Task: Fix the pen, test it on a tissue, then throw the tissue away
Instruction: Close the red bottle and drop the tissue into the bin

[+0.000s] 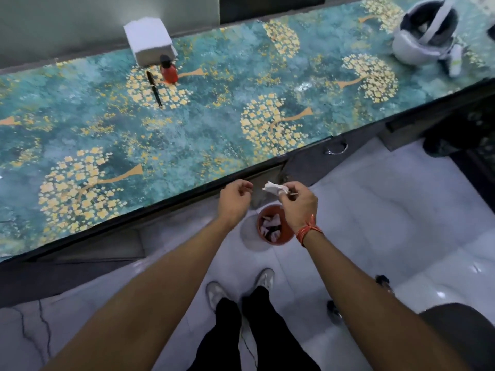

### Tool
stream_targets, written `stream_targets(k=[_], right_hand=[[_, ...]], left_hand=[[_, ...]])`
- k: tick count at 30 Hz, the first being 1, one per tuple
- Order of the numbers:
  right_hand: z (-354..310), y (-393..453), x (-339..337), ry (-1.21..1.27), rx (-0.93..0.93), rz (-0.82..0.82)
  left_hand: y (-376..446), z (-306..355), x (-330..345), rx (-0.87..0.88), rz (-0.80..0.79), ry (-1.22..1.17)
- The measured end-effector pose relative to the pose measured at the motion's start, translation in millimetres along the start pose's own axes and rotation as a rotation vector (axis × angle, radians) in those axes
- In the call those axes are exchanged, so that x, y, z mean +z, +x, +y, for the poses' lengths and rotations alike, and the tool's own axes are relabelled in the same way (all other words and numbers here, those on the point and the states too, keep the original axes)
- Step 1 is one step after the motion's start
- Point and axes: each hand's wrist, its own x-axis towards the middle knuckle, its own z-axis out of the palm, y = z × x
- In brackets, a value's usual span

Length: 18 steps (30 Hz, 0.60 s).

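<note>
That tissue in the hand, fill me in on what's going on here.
A person stands at the table edge. The right hand pinches a crumpled tissue above a small red bin on the floor, which already holds scraps of paper. The left hand hovers beside it, fingers loosely curled, holding nothing. The black pen lies back on the table near a red ink bottle and a white tissue stack. The tissue has not been dropped yet.
</note>
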Motion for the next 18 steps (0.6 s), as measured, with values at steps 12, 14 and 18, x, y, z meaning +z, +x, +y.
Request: stream_targets(k=[12,14,18], right_hand=[[220,23,84,0.102,0.329,0.158],[261,27,106,0.153,0.428,0.047],[350,33,162,0.179,0.481,0.142]], left_hand=[[64,-119,159,-0.124,-0.001,0.195],[81,-154,180,-0.087,0.042,0.19],[115,-232,228,-0.1,0.044,0.204]])
